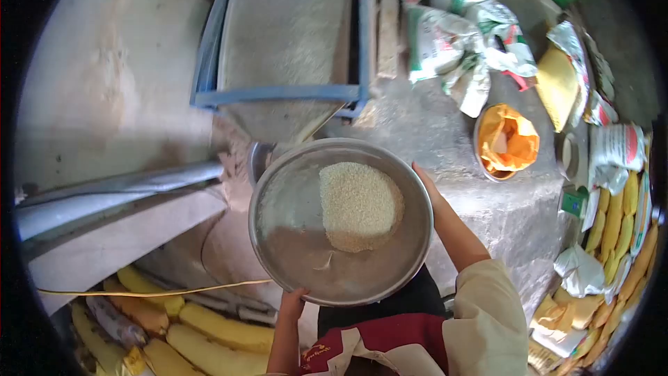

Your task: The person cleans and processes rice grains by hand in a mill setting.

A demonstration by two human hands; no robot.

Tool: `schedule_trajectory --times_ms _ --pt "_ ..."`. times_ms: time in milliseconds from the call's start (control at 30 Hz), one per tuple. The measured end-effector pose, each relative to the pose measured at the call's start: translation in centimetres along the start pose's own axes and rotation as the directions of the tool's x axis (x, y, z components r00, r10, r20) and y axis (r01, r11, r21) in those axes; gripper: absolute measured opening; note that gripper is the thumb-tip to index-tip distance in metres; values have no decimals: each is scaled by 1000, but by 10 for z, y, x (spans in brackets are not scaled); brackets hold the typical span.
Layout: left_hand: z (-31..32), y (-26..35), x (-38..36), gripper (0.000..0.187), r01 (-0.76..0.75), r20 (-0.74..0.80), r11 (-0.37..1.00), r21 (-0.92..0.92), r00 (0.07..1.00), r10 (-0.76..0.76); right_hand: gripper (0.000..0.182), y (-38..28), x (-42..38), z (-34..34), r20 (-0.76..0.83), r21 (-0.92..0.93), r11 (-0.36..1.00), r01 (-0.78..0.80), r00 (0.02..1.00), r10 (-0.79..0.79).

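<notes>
Evidently the person is steadying a round metal tray (pixel 289 254) before their body, left hand (pixel 293 301) gripping its near rim, right hand (pixel 428 184) clasping its right side, fingers partly hidden. Pale grain (pixel 360 205) is lying heaped inside; any next move is likely demanding level handling.

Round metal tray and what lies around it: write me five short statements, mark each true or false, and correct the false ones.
1. The right hand is at the rim of the round metal tray. True.
2. The pale grain covers the whole tray evenly. False: it lies mainly in one heap, with much of the metal on its left side bare of it.
3. The left hand is well away from the tray. False: it holds the near rim.
4. An orange bag is to the right of the tray, apart from it. True.
5. The frame beyond the tray is red. False: it is blue.
</notes>
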State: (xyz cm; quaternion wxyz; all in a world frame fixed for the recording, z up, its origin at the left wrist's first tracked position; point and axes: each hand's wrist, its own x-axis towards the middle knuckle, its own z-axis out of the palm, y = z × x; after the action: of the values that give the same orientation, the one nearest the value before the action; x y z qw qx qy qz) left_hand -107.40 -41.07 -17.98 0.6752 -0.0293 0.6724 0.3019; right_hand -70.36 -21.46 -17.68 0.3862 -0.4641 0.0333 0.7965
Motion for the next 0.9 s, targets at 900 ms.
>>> schedule_trajectory --times_ms 900 --pt "333 -77 -232 45 -505 722 687 522 690 -41 67 129 -519 -258 -611 215 213 953 301 -732"
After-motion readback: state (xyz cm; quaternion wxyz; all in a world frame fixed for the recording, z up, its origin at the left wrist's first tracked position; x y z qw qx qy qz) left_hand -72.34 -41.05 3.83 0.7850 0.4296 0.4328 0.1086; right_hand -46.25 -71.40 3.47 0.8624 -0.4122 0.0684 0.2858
